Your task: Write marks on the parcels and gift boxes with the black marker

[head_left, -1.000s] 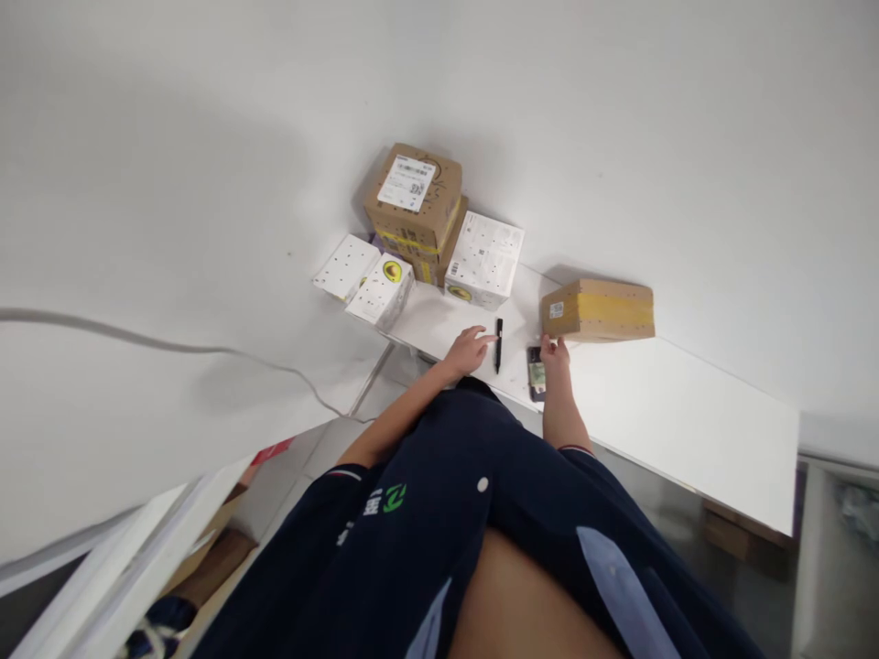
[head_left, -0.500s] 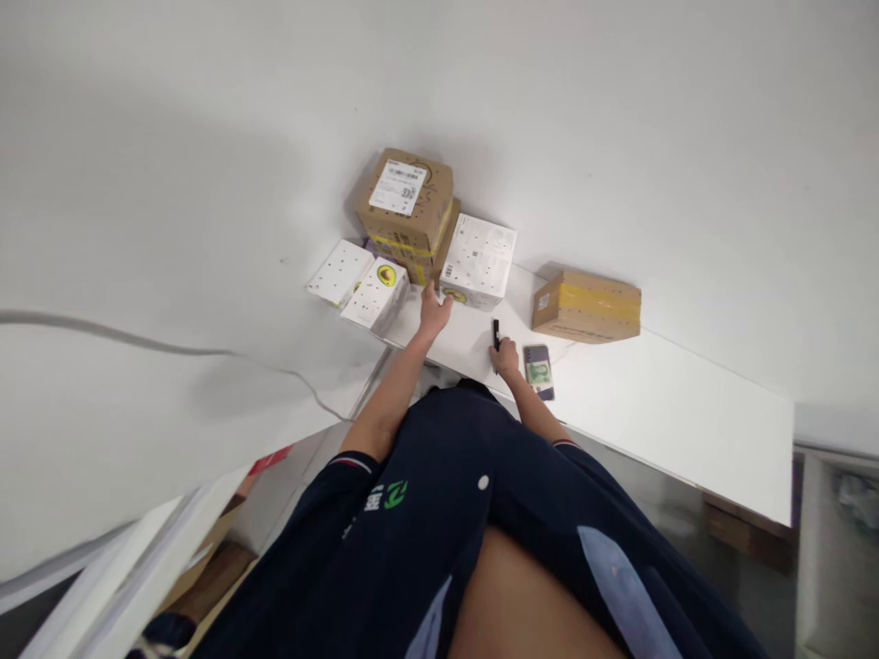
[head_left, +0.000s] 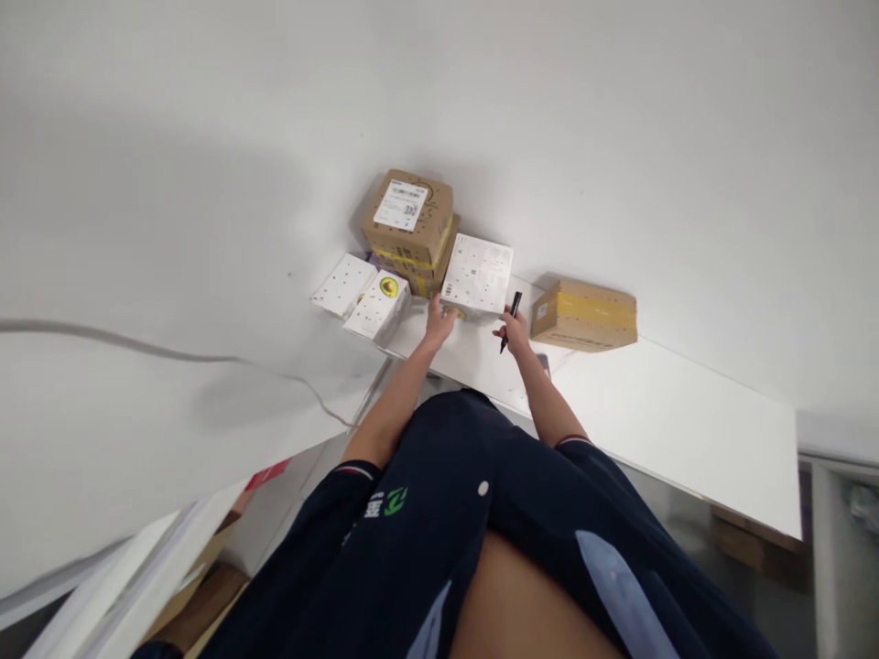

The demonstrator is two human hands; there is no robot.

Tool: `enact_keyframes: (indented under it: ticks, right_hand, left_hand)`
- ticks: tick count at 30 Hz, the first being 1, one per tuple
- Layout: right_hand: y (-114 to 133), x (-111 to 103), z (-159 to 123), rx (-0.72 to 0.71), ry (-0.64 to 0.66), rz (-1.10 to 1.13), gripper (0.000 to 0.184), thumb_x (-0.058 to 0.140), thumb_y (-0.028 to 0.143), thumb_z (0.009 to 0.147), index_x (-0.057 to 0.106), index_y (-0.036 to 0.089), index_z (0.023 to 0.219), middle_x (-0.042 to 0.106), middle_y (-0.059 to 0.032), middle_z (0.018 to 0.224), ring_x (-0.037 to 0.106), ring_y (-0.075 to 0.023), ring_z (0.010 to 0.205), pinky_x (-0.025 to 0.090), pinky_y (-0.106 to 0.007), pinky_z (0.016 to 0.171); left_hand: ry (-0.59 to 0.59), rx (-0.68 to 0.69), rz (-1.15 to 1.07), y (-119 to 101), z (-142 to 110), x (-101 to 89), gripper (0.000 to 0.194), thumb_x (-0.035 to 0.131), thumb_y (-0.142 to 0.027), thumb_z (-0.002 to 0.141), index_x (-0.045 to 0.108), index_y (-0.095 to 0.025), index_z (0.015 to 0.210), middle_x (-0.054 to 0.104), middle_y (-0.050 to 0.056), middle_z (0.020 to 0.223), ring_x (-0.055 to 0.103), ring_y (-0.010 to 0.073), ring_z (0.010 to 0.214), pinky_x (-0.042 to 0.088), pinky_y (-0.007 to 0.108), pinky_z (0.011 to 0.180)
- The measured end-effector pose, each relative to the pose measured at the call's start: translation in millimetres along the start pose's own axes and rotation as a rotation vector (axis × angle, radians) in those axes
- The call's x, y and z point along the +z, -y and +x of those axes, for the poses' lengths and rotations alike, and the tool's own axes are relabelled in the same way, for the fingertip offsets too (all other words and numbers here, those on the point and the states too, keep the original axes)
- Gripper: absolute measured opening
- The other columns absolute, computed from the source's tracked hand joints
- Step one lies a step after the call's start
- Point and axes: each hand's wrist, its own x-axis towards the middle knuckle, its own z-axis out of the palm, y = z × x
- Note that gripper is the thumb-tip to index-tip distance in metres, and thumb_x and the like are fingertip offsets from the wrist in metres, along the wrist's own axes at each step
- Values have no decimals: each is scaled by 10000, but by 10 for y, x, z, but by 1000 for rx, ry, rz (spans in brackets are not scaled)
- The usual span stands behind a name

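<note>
A white box (head_left: 479, 270) with small dark marks and an avocado picture on its near side stands between my two hands. My left hand (head_left: 440, 324) is at its near left corner, fingers and thumb apart, seemingly touching it. Near the box's front right corner, my right hand (head_left: 516, 330) grips a black marker pen (head_left: 515, 303), which slants with its lower end toward me. Right of that wrist, my forearm covers most of a phone (head_left: 545, 363).
Stacked brown cartons (head_left: 439, 218) with yellow tape stand behind the left hand. Two more white boxes (head_left: 376, 307) lie at the left. A taped brown carton (head_left: 594, 316) sits to the right on the white table (head_left: 714, 421). A wall rises behind, and a cable (head_left: 206, 355) hangs at left.
My right hand has lifted the marker pen from low on the table and moved forward to the white box's right corner. My left hand has moved slightly closer to the box's left corner.
</note>
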Motion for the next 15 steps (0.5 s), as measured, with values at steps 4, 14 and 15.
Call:
enact_keyframes:
  ticks: [4,14,15]
  right_hand:
    - [-305,-101,-507,-10,68,-64,217,636,246,714,612,222,929,472,111,558,367,-59,401,608,-266,541]
    - [-480,-358,-1169,-158,91,-212,264,672,381,722,701,224,932,726,-17,912,597,-123,570,598,-298,576]
    - [-419,-407,-1063,-170,16,-230,255,665,365,723,690,209,923,708,-11,870,576,-115,553,575,-279,544]
  left_hand:
    - [-25,-58,-7,101,-181,-243,668,734,-250,854,500,-189,1477,504,174,1552,607,262,1297,485,390,1110]
    - [-166,-70,-26,321,-477,-566,731,691,-260,878,418,-225,1555,472,160,1593,580,281,1353,468,429,1149]
    - [-136,-39,-7,364,-553,-547,737,687,-275,881,408,-222,1561,491,166,1573,569,288,1366,463,446,1153]
